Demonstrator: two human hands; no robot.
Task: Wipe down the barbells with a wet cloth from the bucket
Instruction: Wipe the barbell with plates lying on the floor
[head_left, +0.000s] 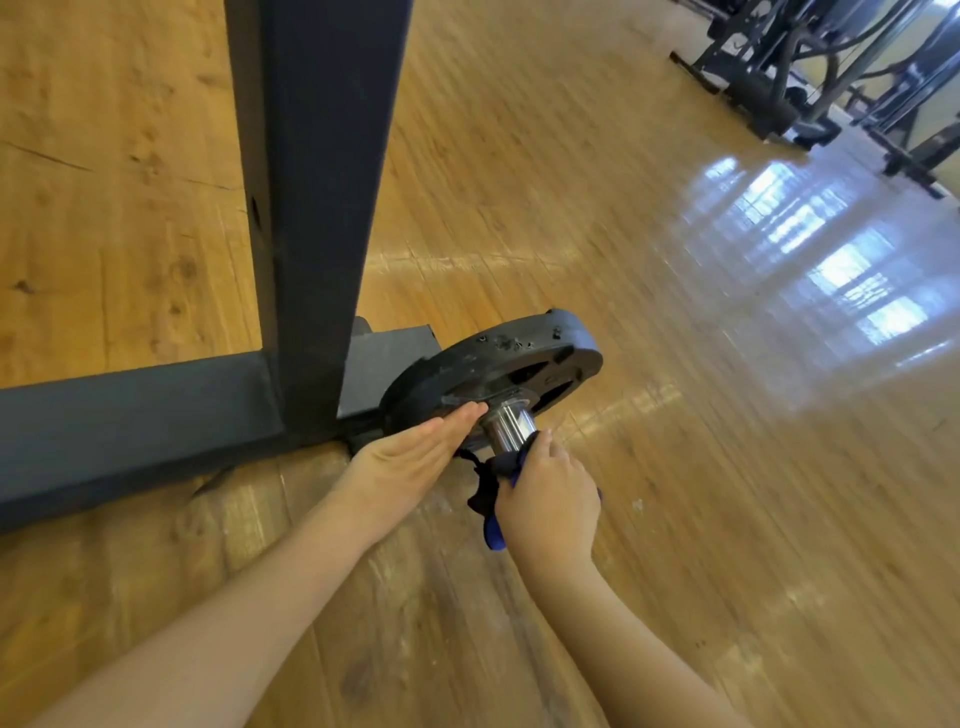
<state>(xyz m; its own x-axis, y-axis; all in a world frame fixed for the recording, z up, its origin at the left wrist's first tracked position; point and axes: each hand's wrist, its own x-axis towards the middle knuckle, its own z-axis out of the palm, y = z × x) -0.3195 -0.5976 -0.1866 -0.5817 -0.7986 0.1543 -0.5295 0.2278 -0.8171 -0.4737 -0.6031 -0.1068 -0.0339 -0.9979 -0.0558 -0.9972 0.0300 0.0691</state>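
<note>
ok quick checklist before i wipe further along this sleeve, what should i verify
1. Cloth in hand: ok. The right hand grips the dark blue cloth.
2. Cloth on metal: ok. It wraps the outer end of the shiny steel barbell sleeve.
3. Plate steadied: ok. The left hand lies flat, fingers straight, against the black round weight plate.
4. Cloth wet enough: cannot tell.
5. Bucket within reach: cannot tell. None is in view.
6. Room to work: not ok. The dark steel rack frame stands close beside the plate on the left.
</note>
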